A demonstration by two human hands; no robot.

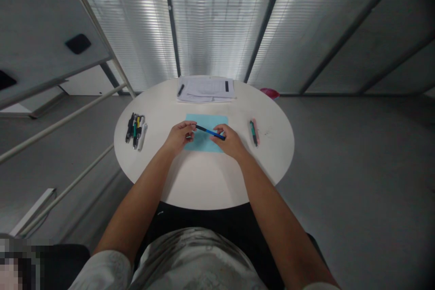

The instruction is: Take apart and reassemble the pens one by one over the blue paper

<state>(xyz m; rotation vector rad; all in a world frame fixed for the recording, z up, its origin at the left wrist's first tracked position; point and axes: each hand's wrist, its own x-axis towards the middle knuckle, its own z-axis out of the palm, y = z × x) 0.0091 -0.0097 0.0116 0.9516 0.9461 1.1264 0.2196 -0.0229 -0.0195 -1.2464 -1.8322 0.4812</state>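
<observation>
Over a light-blue sheet [204, 146] I hold a blue and black pen [210, 132] level, slanting down slightly to the right. My left hand [179, 137] pinches its black end between thumb and fingers. Around the blue end, the fingers of my right hand [229, 139] are closed. To the left lies a group of several pens [136, 130] in black, green, yellow and white. A green and black pen [253, 133] lies beside a pink one [256, 130] on the right.
The round white table [204, 186] stands before me. At its far side is a stack of papers [205, 89] with a dark pen [181, 90] on it. Pale metal rails [68, 111] run along the left; blinds [210, 18] hang behind.
</observation>
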